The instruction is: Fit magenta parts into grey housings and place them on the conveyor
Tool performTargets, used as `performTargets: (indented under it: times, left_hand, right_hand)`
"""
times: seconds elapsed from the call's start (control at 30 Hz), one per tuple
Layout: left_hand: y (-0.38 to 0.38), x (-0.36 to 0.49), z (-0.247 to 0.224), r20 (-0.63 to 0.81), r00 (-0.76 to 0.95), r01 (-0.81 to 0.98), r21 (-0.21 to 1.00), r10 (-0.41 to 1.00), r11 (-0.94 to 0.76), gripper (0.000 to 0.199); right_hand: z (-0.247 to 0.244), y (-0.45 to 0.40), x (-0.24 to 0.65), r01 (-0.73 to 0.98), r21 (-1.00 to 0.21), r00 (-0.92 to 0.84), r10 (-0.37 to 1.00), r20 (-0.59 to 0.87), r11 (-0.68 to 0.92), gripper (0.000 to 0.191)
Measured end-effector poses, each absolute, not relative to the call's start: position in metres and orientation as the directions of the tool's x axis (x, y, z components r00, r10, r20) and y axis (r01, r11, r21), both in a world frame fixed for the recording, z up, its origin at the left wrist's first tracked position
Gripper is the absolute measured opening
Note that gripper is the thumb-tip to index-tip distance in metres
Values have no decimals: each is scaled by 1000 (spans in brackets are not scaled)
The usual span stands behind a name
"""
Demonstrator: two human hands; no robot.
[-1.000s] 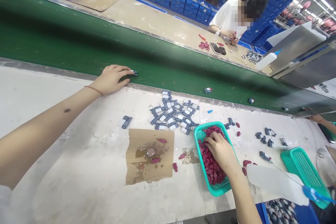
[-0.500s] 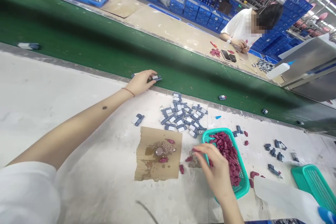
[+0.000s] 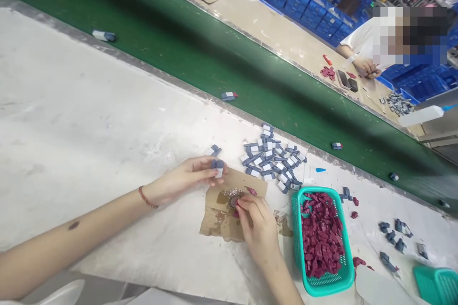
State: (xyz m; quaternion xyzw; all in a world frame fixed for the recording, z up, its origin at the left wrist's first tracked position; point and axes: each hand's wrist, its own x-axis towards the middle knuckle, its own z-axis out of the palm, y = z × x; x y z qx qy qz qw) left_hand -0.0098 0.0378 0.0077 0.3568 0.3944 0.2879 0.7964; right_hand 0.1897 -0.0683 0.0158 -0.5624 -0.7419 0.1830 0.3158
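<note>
My left hand (image 3: 195, 174) pinches a blue-grey and white plastic piece (image 3: 218, 167) above the upper left corner of a brown cardboard sheet (image 3: 223, 226). Over the cardboard, the fingers of my right hand (image 3: 259, 226) are pinched on a small dark red piece, mostly hidden by the fingertips, beside a round spot of glittery, wet-looking material (image 3: 234, 200). Another red piece (image 3: 252, 191) lies near the cardboard's right edge. To the right stands a green basket (image 3: 324, 290) full of dark red pieces. A pile of blue-grey and white pieces (image 3: 268, 155) lies behind the cardboard.
A green conveyor belt (image 3: 171, 62) crosses behind the white table (image 3: 89, 119), carrying several spaced pieces. Loose grey pieces (image 3: 391, 237) and a second green basket (image 3: 434, 283) are at the right. Across the belt, a person (image 3: 361, 43) works at a bench.
My left hand has come back from the belt with a blue-grey piece. My right hand has moved left from the basket's edge onto the cardboard. The view has shifted.
</note>
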Motion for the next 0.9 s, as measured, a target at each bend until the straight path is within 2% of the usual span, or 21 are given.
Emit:
performTargets:
  times: [0.27, 0.47, 0.57, 0.63, 0.73, 0.8, 0.9]
  left_hand:
    - [29, -13, 10, -372, 442, -124, 876, 816, 466, 29]
    - [24, -14, 9, -502, 467, -100, 789, 728, 607, 40]
    - [22, -12, 9, -522, 502, -74, 769, 690, 635, 40]
    - [21, -11, 9, -511, 528, -77, 767, 678, 637, 38]
    - [20, -9, 10, -517, 566, -60, 751, 642, 658, 38]
    - [19, -8, 9, -515, 577, -54, 751, 634, 659, 35]
    - [14, -5, 4, -486, 560, -90, 770, 671, 632, 30]
  right_hand:
    - [14, -64, 186, 773, -547, -248, 947, 204, 321, 17]
    - [16, -65, 185, 784, -543, -234, 953, 192, 302, 16]
    - [15, -66, 186, 786, -553, -207, 960, 188, 277, 17]
    - [15, -67, 186, 770, -589, -171, 969, 179, 245, 17]
    - [18, -67, 187, 685, -714, -78, 989, 125, 145, 15]
    - [20, -66, 187, 588, -808, 43, 997, 56, 20, 11]
    - [23, -64, 187, 356, -917, 231, 968, -98, -178, 6]
